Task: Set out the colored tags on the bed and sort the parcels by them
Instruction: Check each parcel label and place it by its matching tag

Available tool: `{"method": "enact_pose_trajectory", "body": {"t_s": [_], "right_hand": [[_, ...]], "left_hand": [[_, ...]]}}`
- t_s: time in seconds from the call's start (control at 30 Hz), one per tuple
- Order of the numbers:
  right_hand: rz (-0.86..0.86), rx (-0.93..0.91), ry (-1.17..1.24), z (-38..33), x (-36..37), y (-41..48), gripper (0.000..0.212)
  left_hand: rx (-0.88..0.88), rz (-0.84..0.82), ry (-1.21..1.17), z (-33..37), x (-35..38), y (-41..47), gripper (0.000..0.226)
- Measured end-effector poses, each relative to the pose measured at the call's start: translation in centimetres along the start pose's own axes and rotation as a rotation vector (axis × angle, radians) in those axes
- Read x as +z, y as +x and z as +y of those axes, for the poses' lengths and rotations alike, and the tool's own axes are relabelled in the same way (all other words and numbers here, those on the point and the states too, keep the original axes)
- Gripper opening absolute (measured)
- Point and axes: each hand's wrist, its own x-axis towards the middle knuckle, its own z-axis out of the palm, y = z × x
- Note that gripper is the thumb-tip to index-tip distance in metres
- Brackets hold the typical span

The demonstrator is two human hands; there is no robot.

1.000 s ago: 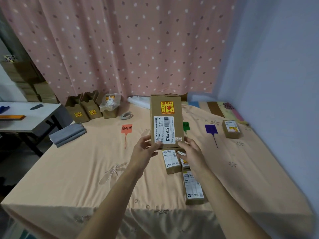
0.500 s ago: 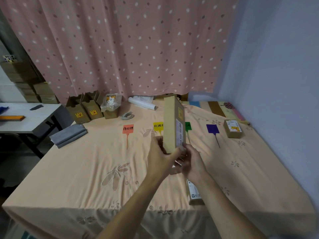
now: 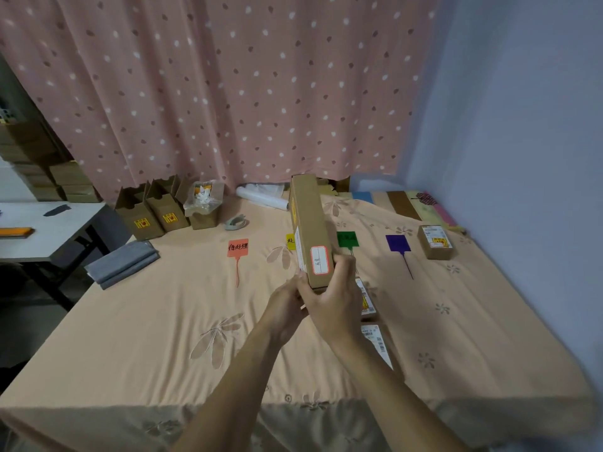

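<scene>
Both my hands meet over the bed point(image 3: 156, 347) and hold a long box point(image 3: 310, 230) up on its end. My right hand point(image 3: 336, 301) wraps its fingers round the bottom of the box, just under a white sticker with a red rim. My left hand point(image 3: 284, 308) is at the box's low left edge. I think it grips there too, but my right hand hides most of its fingers.

Two small parcels point(image 3: 366, 298) lie on the sheet just beside my right arm, partly under it.

Past the box, four tags lie in a row on the bed: an orange tag point(image 3: 238, 248), a yellow tag point(image 3: 290, 242) half hidden by the box, a green tag point(image 3: 347, 239) and a purple tag point(image 3: 397, 244). One parcel point(image 3: 435, 242) sits just beside the purple tag, on its right.

Far off on the left, open brown boxes point(image 3: 153, 215) stand by the spotted pink curtain point(image 3: 228, 93), with folded gray cloth point(image 3: 122, 264) near them.
</scene>
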Motion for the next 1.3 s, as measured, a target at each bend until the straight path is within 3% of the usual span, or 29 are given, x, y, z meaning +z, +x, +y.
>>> {"method": "enact_pose_trajectory", "body": {"t_s": [0.13, 0.3, 0.53, 0.7, 0.8, 0.93, 1.07, 1.3], "right_hand": [[-0.007, -0.036, -0.056, 0.1, 0.3, 0.0, 0.058], [-0.029, -0.04, -0.106, 1.6, 0.4, -0.1, 0.057], [0.035, 0.163, -0.151, 6.9, -3.0, 2.2, 0.052], [0.056, 0.258, -0.221, 12.9, -6.6, 4.1, 0.053], [0.044, 0.308, -0.237, 17.3, -8.5, 6.2, 0.05], [0.02, 0.37, -0.24, 24.3, -11.4, 9.0, 0.056], [-0.053, 0.423, -0.246, 31.3, -13.7, 11.8, 0.059], [-0.179, 0.525, -0.284, 40.4, -15.5, 16.0, 0.056]], "left_hand": [[0.017, -0.031, 0.005, -0.4, -0.6, 0.4, 0.041], [0.032, -0.058, 0.173, -0.3, 0.0, 1.0, 0.034], [0.04, -0.187, 0.32, -1.8, 4.9, 4.3, 0.028], [-0.035, -0.24, 0.353, -5.0, 10.6, 8.4, 0.042], [-0.077, -0.218, 0.377, -7.3, 14.0, 11.8, 0.035], [-0.167, -0.202, 0.427, -10.2, 19.3, 16.5, 0.043], [-0.261, -0.164, 0.456, -13.7, 24.0, 21.3, 0.013], [-0.394, -0.098, 0.389, -17.9, 30.4, 27.1, 0.029]]}}
